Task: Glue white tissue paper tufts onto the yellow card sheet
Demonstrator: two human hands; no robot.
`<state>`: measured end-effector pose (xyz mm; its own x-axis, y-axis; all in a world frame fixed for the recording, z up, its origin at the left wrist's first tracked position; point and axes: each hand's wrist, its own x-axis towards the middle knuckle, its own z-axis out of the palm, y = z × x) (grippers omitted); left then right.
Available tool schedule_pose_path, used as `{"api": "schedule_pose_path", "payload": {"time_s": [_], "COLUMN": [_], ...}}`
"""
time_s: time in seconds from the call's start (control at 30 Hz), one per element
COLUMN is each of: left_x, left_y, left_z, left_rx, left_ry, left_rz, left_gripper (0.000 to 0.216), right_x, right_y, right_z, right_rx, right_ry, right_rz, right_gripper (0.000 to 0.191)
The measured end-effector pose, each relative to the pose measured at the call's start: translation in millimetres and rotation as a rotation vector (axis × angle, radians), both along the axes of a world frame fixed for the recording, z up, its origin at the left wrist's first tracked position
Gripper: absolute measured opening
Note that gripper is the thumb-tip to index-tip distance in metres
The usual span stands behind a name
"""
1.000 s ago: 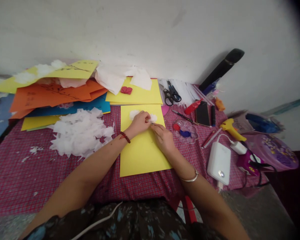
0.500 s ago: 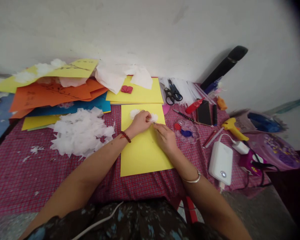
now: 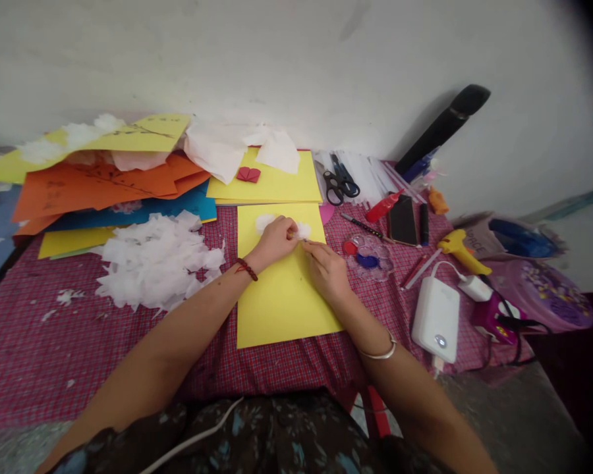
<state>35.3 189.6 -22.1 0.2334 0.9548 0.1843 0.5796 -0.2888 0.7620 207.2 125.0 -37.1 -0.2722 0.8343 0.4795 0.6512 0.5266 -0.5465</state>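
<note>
On a yellow sheet of paper (image 3: 279,306), white tissue paper (image 3: 304,230) lies in a fluffy patch near the top. My left hand (image 3: 277,242) rests over this patch, thumb and fingers pinched at the tissue. Close by on the right, my right hand (image 3: 327,268) lies low on the sheet, its fingers drawn together and their tips at the tissue's lower edge. What sits between those right fingertips is too small to make out. A heap of torn tissue pieces (image 3: 161,263) is left of the sheet.
Decorated yellow and orange sheets (image 3: 99,186) are stacked at the back left. Black scissors (image 3: 340,187), a paint palette (image 3: 368,258), a phone (image 3: 403,221), a yellow glue gun (image 3: 462,252) and a white power bank (image 3: 436,319) lie to the right. A wall rises behind the table.
The whole view has shifted slightly. Both hands stay at the tissue near the top of the yellow sheet, with only small finger movement.
</note>
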Motion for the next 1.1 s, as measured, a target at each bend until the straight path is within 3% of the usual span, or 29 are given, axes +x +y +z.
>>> {"api": "schedule_pose_path", "payload": {"time_s": [0.13, 0.7, 1.1], "left_x": [0, 0, 2], "left_y": [0, -2, 0], "left_z": [0.2, 4.7, 2.5], "left_rx": [0.008, -0.012, 0.016], "left_ry": [0.010, 0.047, 0.059], "left_rz": [0.004, 0.002, 0.009], "left_gripper": [0.015, 0.015, 0.010], "right_x": [-2, -7, -12], "right_y": [-2, -8, -8], "right_z": [3.3, 17.8, 21.1], "right_rx": [0.027, -0.129, -0.138], "right_ry": [-0.032, -0.349, -0.384], "right_rz": [-0.045, -0.014, -0.061], "right_gripper": [0.026, 0.040, 0.040]}}
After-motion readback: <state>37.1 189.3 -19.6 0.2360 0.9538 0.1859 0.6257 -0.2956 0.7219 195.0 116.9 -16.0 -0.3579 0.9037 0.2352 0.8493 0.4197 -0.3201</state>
